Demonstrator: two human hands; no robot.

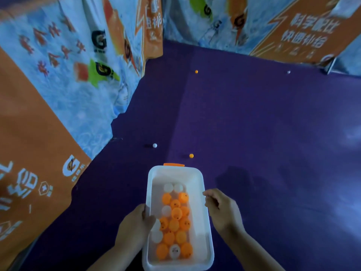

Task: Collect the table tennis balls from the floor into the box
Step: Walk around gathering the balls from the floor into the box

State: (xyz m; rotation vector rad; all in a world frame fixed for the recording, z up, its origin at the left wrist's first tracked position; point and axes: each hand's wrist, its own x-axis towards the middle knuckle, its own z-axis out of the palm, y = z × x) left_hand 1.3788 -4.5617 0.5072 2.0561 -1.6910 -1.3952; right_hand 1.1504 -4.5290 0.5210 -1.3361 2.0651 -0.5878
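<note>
Head view – left hand (pixel 136 225) grips white plastic box (pixel 175 170) rim, right hand (pixel 221 210) loose, empty (seemingly); small orange ball (pixel 191 155) just past box's far end – right hand nearer.

Orange-and-blue printed banners (pixel 58 90) stand along a purple floor (pixel 263 124).

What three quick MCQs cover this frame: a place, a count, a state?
1. The near orange ball lies:
A against a banner
B just beyond the box's far end
C behind the person

2. Balls loose on the floor:
A 2
B 4
C 7

3. The left hand:
A lies flat on the floor
B holds one ball
C grips the box rim

1 B: it sits past the orange clasp.
2 B: near orange ball, far orange ball, near white ball, far white ball.
3 C: its thumb hooks over the left rim.
</note>
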